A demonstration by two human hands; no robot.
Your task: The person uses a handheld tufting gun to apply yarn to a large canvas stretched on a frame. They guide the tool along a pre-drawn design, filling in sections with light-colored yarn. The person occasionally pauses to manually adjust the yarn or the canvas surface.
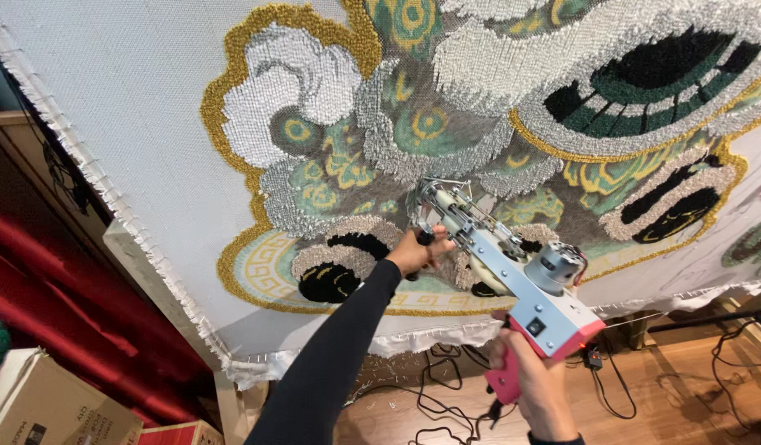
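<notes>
Closest to me is my right hand (535,381), low at the bottom edge, fingers wrapped tight around the pink handle (507,381) of the tufting gun (512,264). The gun runs up and to the left from that grip: a pink and grey body with a black switch, a round silver motor on top, then a long metal frame ending at a needle tip that meets the cloth (125,107).

My left hand (417,250), at the end of a black sleeve (331,363), is closed around the gun's dark front grip, just beside the fabric.

The cloth is stretched on a wooden frame (162,288) and tilts across most of my view. Much of it is already filled with yarn: white curls edged in gold, green patches with yellow swirls, grey bands and black shapes. The gun's tip sits in the grey area near the middle of the design.

Below, black cables (446,395) lie on a wooden floor (685,395). At lower left I see a red curtain (59,288) and cardboard boxes (51,412).
</notes>
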